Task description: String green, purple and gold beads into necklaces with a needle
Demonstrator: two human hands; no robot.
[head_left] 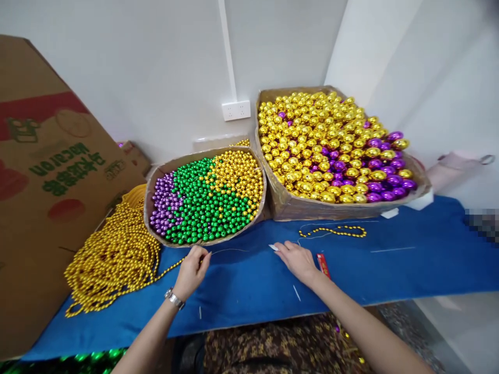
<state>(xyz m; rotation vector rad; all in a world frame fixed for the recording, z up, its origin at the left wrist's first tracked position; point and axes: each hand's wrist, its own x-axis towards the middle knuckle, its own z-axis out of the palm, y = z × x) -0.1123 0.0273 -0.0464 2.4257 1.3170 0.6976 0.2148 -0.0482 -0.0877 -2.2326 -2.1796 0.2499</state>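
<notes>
My left hand point(192, 272) pinches the end of a gold bead strand point(170, 268) and a thin thread point(234, 250) on the blue cloth point(390, 270). My right hand point(297, 259) rests on the cloth and holds the thread's other end with a small white tip point(273, 248). Just beyond my hands stands a round cardboard tray point(153, 176) of small purple, green and gold beads. A short gold beaded string point(335, 231) lies to the right of my right hand.
A big pile of gold bead strands point(113, 254) lies at the left. A large box point(296, 208) of big gold and purple balls stands at the back right. A brown carton point(42, 171) leans at the far left. A red lighter point(323, 264) lies by my right wrist.
</notes>
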